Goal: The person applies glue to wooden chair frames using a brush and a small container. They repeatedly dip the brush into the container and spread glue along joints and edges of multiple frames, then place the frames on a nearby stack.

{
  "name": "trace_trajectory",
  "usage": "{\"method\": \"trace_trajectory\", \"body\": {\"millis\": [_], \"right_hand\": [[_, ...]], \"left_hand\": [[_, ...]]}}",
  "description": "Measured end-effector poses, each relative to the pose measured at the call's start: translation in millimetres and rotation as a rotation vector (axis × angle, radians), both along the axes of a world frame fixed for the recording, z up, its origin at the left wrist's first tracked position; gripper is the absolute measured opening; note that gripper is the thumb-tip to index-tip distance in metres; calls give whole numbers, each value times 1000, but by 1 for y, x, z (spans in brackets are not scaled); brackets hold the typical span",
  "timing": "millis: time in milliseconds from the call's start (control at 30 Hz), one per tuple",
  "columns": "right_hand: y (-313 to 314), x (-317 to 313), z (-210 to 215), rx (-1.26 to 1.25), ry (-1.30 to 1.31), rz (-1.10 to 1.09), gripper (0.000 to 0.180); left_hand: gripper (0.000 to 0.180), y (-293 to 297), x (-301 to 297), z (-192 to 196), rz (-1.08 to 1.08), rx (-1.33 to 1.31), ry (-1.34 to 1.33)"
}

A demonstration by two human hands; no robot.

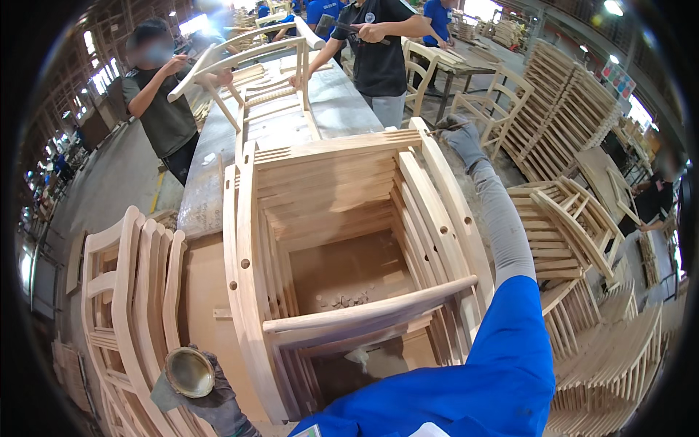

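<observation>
My gloved left hand point(220, 402) grips a small round cup point(190, 372) with pale, cloudy stuff inside, low on the left beside a row of wooden chair-back frames point(125, 291). In front of me, a tall stack of pale wooden chair frames point(331, 315) surrounds a square opening. My right arm reaches along the stack's right side. At its far right corner, my gloved right hand point(464, 138) is closed around a thin, dark stick-like tool point(435, 133), whose tip meets the wood near the end of the top rail; its exact kind is too small to tell.
Beyond the stack stretches a long grey worktable point(200, 193) bearing a partly built chair point(255, 58). Two people work there, one holding a mallet point(325, 26). Chair frames point(575, 218) and piled wooden parts point(557, 109) crowd the right. Small bits point(349, 299) lie inside the stack.
</observation>
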State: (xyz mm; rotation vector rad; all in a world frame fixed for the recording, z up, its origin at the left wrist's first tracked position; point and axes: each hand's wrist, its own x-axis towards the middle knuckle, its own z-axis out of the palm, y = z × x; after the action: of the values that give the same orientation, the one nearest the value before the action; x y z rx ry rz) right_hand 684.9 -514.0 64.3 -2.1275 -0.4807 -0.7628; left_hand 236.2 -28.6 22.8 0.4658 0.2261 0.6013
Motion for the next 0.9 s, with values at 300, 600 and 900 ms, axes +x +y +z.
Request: {"method": "trace_trajectory", "body": {"millis": [300, 600, 900], "right_hand": [[3, -105, 18, -59, -138, 14, 24], [-28, -284, -63, 324, 164, -203, 24], [54, -389, -82, -91, -65, -427, 41]], "left_hand": [[49, 4, -18, 0, 67, 52, -42], [52, -14, -35, -48, -102, -69, -89], [54, -38, -39, -68, -15, 93, -115]]}}
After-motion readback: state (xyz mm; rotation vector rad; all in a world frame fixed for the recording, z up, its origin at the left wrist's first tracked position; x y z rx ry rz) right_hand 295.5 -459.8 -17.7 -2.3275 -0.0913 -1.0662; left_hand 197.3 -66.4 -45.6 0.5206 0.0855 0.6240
